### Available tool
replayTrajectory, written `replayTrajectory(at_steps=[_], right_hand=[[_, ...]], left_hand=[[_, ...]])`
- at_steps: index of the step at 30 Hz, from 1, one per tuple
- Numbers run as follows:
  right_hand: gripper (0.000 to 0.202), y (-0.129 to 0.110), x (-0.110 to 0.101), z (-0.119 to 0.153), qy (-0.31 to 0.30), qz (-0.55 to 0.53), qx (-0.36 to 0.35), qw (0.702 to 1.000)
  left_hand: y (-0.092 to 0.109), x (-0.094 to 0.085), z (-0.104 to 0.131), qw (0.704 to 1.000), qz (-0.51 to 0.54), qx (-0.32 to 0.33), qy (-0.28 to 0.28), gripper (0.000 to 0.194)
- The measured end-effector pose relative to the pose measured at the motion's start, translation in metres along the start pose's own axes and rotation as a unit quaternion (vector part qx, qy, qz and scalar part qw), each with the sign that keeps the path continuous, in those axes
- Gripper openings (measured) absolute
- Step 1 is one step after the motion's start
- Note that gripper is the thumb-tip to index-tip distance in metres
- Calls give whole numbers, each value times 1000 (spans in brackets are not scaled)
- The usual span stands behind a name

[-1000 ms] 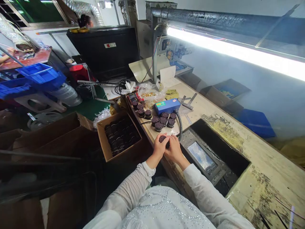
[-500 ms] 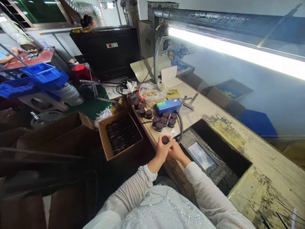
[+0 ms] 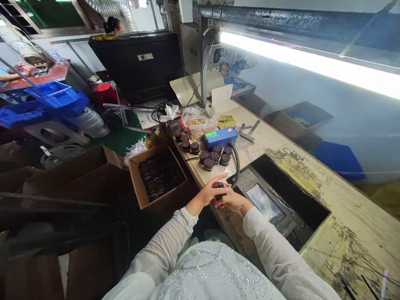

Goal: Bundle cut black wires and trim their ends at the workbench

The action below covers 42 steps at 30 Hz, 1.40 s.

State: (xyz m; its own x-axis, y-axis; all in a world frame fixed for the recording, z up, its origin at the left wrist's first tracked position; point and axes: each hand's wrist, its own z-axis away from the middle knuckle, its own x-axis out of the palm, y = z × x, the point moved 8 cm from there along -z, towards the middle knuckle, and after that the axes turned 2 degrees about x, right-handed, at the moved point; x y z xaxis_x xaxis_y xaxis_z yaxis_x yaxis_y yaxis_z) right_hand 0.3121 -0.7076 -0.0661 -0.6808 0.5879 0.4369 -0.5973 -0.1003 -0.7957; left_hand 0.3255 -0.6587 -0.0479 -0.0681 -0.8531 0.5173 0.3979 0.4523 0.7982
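Between my two hands is a round bundle point(image 3: 218, 184) of thin dark pieces with a reddish-brown speckled end. My left hand point(image 3: 207, 192) holds it from the left, its thumb and fingers reaching across the top. From below and the right, my right hand point(image 3: 233, 200) grips the same bundle, its fingertips partly hidden. Just beyond lies a cluster of similar bundles point(image 3: 215, 156), some with a light band around them. A few more bundles point(image 3: 186, 146) stand at the table's left edge. Behind the cluster sits a blue box-shaped device point(image 3: 220, 137) with a black corrugated hose point(image 3: 236, 163).
Left of the table, an open cardboard box point(image 3: 136, 183) holds rows of dark bundles. A recessed opening with a glassy panel point(image 3: 265, 203) lies right of my hands. Metal squares point(image 3: 248, 132) and a plastic bag point(image 3: 200, 118) are farther back. A lit tube point(image 3: 296, 58) hangs overhead.
My hands have turned the bundle so that its end tilts. My left fingers have stretched out over it, and my right hand has moved slightly lower beneath it.
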Motion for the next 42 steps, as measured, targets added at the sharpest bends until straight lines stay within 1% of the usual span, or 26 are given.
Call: replayTrajectory(at_steps=[3,5,6,7,9,10,11,13,17,21,24,28,31,33,35,37,39,40,42], right_hand=[[24,-6,-5,5,-3,50,4,999],[32,-14,-16,10,19,106,-9,994],[37,-18,-25,13,52,132,-22,990],[42,-23,-35,16,102,150,-39,983],[55,-29,-54,24,217,153,-72,962],[63,-29,-59,26,262,142,-87,951],[69,-27,-61,27,294,129,-98,942],[77,-21,-58,22,320,119,-111,933],[79,-11,-49,9,337,171,-125,917],[78,-13,-49,10,348,235,-180,889],[77,-12,-49,12,348,257,-209,877],[75,-8,-48,11,349,275,-230,866],[72,-10,-47,13,354,323,-234,846],[72,-16,-45,19,360,383,-226,820],[73,-26,-38,28,359,467,-223,776],[76,-37,-24,35,327,561,-233,723],[81,-43,-7,37,275,639,-244,676],[83,-44,-1,37,252,667,-244,658],[84,-43,6,36,227,700,-235,635]], left_hand=[[-4,-4,-2,1000,9,4,24,71],[-3,-10,-4,999,11,15,45,65],[-2,-14,-6,998,10,25,58,64],[0,-18,-7,997,6,36,72,62],[3,-25,-10,993,-12,60,104,61],[4,-27,-12,990,-28,72,120,60],[4,-29,-13,986,-46,85,134,59],[3,-31,-16,978,-83,107,158,56],[2,-29,-18,956,-172,146,186,51],[9,-26,-13,926,-253,204,191,46],[11,-24,-10,916,-268,237,183,47],[9,-25,-10,907,-284,257,176,49],[8,-26,-10,904,-287,265,172,51],[8,-26,-10,906,-284,266,167,51],[8,-26,-10,910,-278,262,161,50],[7,-26,-9,913,-273,260,157,52],[6,-28,-9,911,-271,267,155,55],[5,-28,-9,912,-269,270,152,57],[2,-29,-9,917,-258,267,143,61]])
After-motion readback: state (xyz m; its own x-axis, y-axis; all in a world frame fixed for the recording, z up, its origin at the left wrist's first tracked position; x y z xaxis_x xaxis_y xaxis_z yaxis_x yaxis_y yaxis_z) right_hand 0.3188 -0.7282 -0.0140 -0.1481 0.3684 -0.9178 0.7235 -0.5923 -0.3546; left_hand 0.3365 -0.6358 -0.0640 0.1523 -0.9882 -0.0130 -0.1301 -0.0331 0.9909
